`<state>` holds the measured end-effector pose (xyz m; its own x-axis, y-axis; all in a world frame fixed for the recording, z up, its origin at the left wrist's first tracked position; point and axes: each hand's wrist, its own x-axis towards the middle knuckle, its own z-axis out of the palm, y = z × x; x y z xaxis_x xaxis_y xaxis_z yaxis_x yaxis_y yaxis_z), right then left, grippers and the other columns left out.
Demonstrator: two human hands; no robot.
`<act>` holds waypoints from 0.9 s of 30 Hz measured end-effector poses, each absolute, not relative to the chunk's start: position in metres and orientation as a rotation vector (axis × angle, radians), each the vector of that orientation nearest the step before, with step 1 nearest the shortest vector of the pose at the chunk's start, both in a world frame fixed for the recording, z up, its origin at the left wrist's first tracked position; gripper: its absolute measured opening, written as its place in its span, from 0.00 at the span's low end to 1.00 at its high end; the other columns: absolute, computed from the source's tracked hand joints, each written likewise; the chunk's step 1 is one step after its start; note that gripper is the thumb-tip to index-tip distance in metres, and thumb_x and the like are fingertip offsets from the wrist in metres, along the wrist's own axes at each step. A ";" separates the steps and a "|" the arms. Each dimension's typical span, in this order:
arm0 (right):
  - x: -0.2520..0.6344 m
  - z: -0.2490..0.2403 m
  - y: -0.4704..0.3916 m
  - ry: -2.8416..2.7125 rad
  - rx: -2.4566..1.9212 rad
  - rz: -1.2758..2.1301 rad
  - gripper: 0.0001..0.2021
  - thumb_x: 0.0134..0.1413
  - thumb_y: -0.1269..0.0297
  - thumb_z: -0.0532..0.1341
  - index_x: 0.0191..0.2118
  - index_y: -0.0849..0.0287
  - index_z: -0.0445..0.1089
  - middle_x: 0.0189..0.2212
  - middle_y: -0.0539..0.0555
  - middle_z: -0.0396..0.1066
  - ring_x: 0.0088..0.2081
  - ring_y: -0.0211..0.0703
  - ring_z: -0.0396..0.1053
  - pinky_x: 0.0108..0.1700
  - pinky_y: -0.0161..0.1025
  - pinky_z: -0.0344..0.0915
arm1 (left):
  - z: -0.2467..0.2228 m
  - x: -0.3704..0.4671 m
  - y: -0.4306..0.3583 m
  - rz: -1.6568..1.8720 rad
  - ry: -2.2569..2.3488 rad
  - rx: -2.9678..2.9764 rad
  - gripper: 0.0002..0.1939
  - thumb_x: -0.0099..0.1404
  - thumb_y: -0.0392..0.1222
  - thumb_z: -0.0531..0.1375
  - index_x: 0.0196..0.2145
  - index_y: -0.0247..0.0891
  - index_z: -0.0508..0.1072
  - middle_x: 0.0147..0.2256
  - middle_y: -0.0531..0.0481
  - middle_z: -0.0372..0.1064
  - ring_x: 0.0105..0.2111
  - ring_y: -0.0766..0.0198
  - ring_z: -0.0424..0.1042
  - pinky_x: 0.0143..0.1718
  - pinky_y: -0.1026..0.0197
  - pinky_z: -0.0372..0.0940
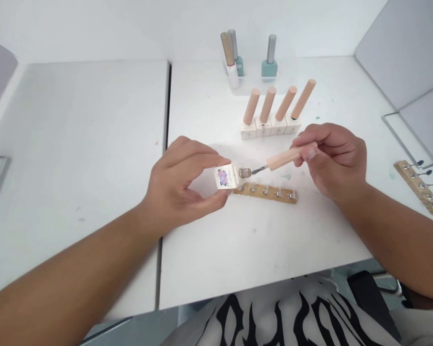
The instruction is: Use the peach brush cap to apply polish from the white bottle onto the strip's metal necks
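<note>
Between the thumb and fingers of my left hand (182,185) is a small square white nail polish bottle (225,177), tipped sideways with its open neck facing right. A floral picture shows on its base. My right hand (332,156) pinches a peach-coloured nail polish brush (286,157) by its cap handle. The dark, wet-looking brush tip is right at the bottle's mouth; whether it touches the rim I cannot tell. Just below them lies a wooden strip (270,193) with several clear nail tips on metal stands, its left end partly hidden by the bottle and my left hand.
Several white bottles with peach caps (270,127) stand in a row behind my hands. Farther back, a clear tray (252,86) holds teal bottles and a white one. A second wooden strip (420,187) with dark-tipped pieces lies at right. A gap (164,192) divides the tabletops.
</note>
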<state>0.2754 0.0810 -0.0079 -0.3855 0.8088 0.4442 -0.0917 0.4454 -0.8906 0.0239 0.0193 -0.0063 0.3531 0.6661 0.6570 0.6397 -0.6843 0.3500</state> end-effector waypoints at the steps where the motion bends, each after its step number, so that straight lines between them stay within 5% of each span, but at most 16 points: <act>1: 0.275 -0.008 0.081 -1.697 -0.624 1.111 0.03 0.56 0.62 0.62 0.35 0.51 0.74 0.22 0.48 0.64 0.25 0.37 0.63 0.25 0.38 0.61 | -0.006 0.024 0.019 1.258 1.246 2.555 0.20 0.56 0.35 0.63 0.46 0.50 0.69 0.33 0.51 0.68 0.30 0.60 0.66 0.27 0.53 0.63; 14: 0.265 -0.006 0.074 -1.903 -0.554 0.882 0.04 0.56 0.69 0.61 0.37 0.57 0.72 0.25 0.47 0.68 0.27 0.32 0.64 0.29 0.35 0.63 | -0.006 0.024 0.022 1.297 1.211 2.705 0.18 0.52 0.33 0.66 0.42 0.41 0.71 0.31 0.51 0.68 0.27 0.63 0.64 0.25 0.57 0.61; 27: 0.261 0.002 0.069 -1.975 -0.637 0.829 0.03 0.56 0.67 0.61 0.34 0.58 0.71 0.25 0.47 0.69 0.26 0.31 0.64 0.29 0.34 0.62 | -0.005 0.029 0.016 1.278 1.372 2.659 0.18 0.54 0.36 0.63 0.42 0.50 0.68 0.32 0.54 0.67 0.28 0.61 0.65 0.28 0.53 0.63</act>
